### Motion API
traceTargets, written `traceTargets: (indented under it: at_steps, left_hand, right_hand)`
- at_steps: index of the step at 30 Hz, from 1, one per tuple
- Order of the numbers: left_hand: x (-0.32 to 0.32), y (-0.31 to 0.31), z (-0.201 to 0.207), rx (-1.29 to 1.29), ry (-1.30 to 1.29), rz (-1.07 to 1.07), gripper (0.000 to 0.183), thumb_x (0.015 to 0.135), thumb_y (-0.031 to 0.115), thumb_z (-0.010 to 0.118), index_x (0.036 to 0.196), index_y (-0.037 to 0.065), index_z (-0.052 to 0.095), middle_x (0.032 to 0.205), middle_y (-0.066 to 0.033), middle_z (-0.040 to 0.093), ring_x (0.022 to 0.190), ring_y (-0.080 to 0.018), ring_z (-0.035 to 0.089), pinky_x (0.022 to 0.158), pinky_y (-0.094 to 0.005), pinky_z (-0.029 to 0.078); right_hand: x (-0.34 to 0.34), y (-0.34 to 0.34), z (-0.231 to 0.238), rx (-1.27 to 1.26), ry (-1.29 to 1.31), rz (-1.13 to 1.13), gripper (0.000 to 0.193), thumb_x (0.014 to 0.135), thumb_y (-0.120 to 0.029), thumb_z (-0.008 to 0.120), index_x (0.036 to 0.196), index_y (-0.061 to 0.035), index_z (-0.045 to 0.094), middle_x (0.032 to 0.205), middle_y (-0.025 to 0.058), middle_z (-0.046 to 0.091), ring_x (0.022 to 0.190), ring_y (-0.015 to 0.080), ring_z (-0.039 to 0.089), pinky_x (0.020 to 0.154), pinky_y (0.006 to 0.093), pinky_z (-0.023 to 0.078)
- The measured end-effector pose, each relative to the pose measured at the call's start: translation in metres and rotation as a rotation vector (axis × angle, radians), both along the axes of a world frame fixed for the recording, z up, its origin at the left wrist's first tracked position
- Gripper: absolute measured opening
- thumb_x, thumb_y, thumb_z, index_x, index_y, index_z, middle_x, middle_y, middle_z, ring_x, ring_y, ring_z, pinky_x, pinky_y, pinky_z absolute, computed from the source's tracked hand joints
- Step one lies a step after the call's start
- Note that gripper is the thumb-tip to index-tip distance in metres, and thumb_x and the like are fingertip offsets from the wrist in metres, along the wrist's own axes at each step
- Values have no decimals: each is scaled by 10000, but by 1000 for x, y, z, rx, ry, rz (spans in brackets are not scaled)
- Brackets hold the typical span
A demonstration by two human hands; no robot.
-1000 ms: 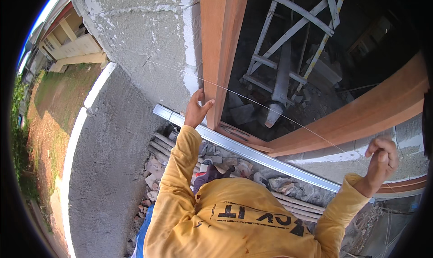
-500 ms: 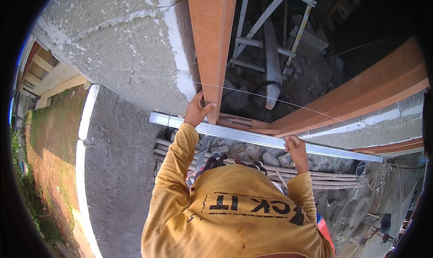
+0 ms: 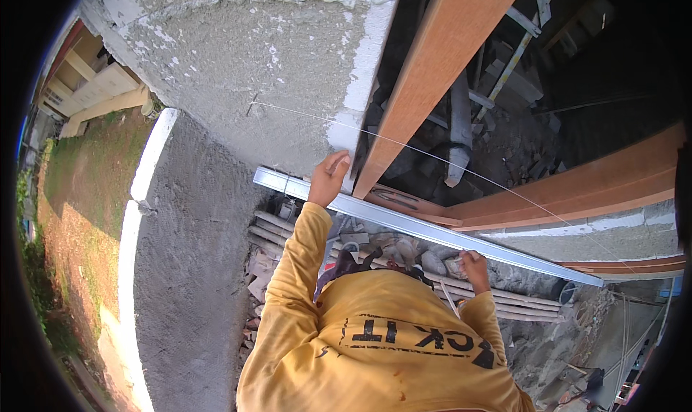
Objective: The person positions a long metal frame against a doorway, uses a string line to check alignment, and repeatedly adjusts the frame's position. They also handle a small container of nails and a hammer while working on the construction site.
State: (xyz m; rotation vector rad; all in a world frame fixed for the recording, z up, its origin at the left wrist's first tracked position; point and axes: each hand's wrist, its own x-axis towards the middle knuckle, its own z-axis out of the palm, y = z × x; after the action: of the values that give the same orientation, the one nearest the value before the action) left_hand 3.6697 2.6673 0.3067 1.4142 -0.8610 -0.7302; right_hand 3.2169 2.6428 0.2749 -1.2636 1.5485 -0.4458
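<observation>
A long silvery metal bar (image 3: 404,216) lies slantwise across the foot of a brown wooden frame. My left hand (image 3: 329,180) passes over its left part, fingers bent at the white wall corner; whatever they might hold is too small to make out. Beside that hand stands the reddish-brown post (image 3: 425,87), with a dark gap between it and the wall. My right hand (image 3: 473,271) is closed at the near edge of the bar, thumb and fingertips against it. A thin white string (image 3: 461,168) stretches above the bar, in front of the post.
A rough grey plastered wall (image 3: 238,59) rises at the left. The frame's second timber (image 3: 577,192) runs off to the right. Below the bar lie bamboo poles (image 3: 519,311) and rubble. White-painted wooden trestle pieces (image 3: 533,15) stand in the dark opening.
My left hand has come off the post and moved to the wall corner. The post leans differently in view, with a wider gap to the wall. My right hand stays by the bar.
</observation>
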Motion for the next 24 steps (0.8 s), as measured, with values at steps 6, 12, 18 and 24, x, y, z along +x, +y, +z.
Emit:
traceTargets:
  at_steps: [6, 12, 18, 24]
  left_hand:
    - [15, 27, -59, 64, 100, 285, 291, 895, 220, 564, 1041, -28, 607, 946, -102, 640, 871, -141, 580, 790, -259, 444]
    - [9, 40, -90, 187, 20, 274, 335, 870, 250, 586, 1048, -32, 601, 975, -168, 644, 881, -223, 623, 792, -310, 468]
    - [-19, 17, -67, 214, -394, 127, 582, 767, 349, 693, 1173, -30, 519, 1114, -212, 581, 991, -336, 585, 842, -377, 462]
    - [-48, -12, -56, 256, -349, 186, 700, 671, 390, 761, 1156, -17, 462, 1129, -230, 553, 1045, -381, 535, 878, -426, 424]
  right_hand:
    - [-12, -5, 8, 26, 93, -51, 234, 846, -247, 595, 881, -17, 622, 684, 32, 582, 506, 94, 523, 454, 213, 423]
    - [-26, -8, 14, -36, 50, -194, 269, 859, -261, 594, 922, 0, 609, 670, 33, 581, 489, 88, 517, 440, 219, 411]
    - [-46, -30, 27, -261, 16, -482, 604, 803, -289, 668, 1264, 5, 410, 900, 52, 578, 666, 97, 543, 516, 225, 429]
    - [-64, -67, 44, -473, 100, -522, 928, 727, -349, 743, 1395, 24, 218, 1241, 174, 469, 812, 128, 499, 605, 239, 403]
